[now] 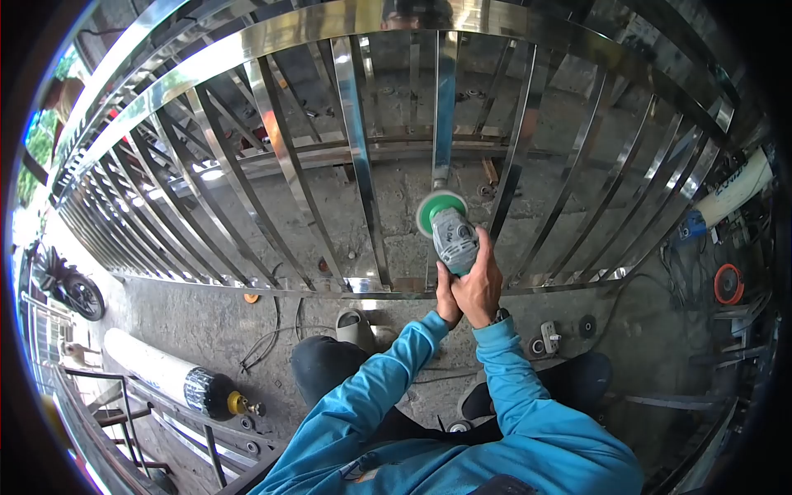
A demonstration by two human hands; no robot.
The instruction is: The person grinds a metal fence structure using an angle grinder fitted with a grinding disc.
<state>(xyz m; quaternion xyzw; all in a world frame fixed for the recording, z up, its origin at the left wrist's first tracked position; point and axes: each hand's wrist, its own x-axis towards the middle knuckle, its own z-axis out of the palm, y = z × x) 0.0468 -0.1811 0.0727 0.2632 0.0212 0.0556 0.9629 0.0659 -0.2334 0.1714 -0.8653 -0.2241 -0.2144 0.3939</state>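
You are gripping the grinder [455, 238] with both hands closed round it, right hand [482, 282] on its body, left hand [447, 300] beneath, its disc [436, 211] pressing on an upright steel bar [444, 107] (polished, slippery); tilting it risks skidding and kicking.

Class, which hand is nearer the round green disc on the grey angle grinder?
Right. The right hand grips the grey grinder just below the round green disc; the left hand holds lower down.

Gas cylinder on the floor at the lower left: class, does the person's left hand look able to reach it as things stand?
Probably not: the left hand grips the grinder up at the gate bars, and the gas cylinder lies low and far off to the side.
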